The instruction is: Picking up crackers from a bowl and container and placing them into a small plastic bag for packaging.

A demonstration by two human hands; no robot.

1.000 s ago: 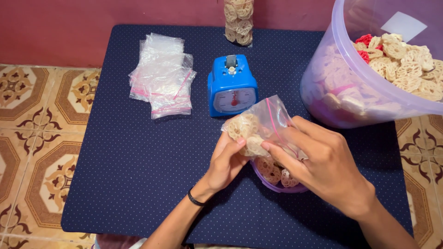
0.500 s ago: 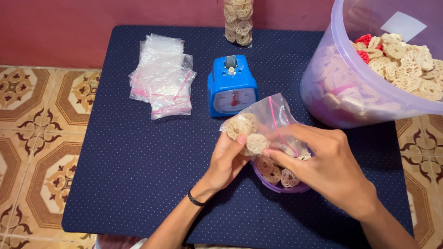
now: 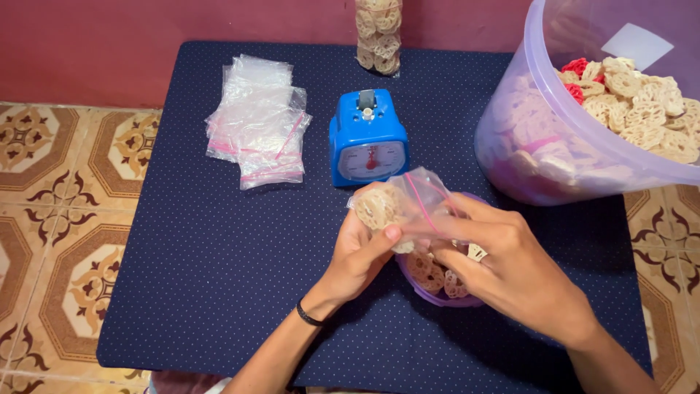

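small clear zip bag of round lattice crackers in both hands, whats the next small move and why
Probably press the strip shut. The left hand and right hand both pinch the small clear zip bag of round lattice crackers, held above the small purple bowl, so spills would land there. Whether the pink zip strip is sealed cannot be told.

A dark blue dotted bench (image 3: pixel 182 292) is standing on a patterned tile floor (image 3: pixel 44 241) against a red wall (image 3: pixel 146 29). A stack of empty clear zip bags (image 3: pixel 257 120) is lying at its far left, well apart from a blue dial scale (image 3: pixel 367 142) sitting near the middle. A large translucent tub (image 3: pixel 539 138) of ring-shaped crackers is occupying the far right corner, and a filled clear packet (image 3: pixel 379 33) is standing upright at the back edge.
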